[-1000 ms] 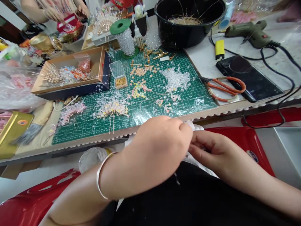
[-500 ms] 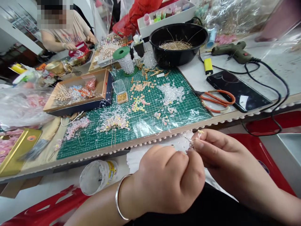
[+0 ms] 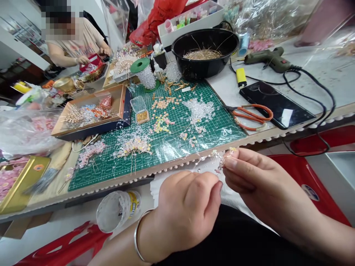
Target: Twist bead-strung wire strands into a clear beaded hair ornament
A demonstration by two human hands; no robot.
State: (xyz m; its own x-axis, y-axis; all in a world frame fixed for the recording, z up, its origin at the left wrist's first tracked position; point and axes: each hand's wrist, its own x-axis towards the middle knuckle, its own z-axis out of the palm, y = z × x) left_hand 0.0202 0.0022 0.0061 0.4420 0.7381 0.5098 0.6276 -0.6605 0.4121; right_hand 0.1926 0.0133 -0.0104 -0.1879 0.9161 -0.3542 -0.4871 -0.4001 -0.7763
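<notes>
1 beaded sprig (image 3: 213,159) by green cutting mat (image 3: 222,127); co-worker (image 3: 80,44) beyond

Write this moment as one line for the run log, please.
left hand: closed, hold unclear | right hand: grip on beaded strand | behind: green cutting mat

Your white table (image 3: 318,88) holds a big green cutting mat (image 3: 222,123) with clear beads (image 3: 198,111) spread on it. A brown tray (image 3: 119,105) sits on the mat too. Beside the mat you can see a black pot (image 3: 205,68), a green glue gun (image 3: 267,59), a flat black slab (image 3: 277,105) and orange scissors (image 3: 249,116).
</notes>
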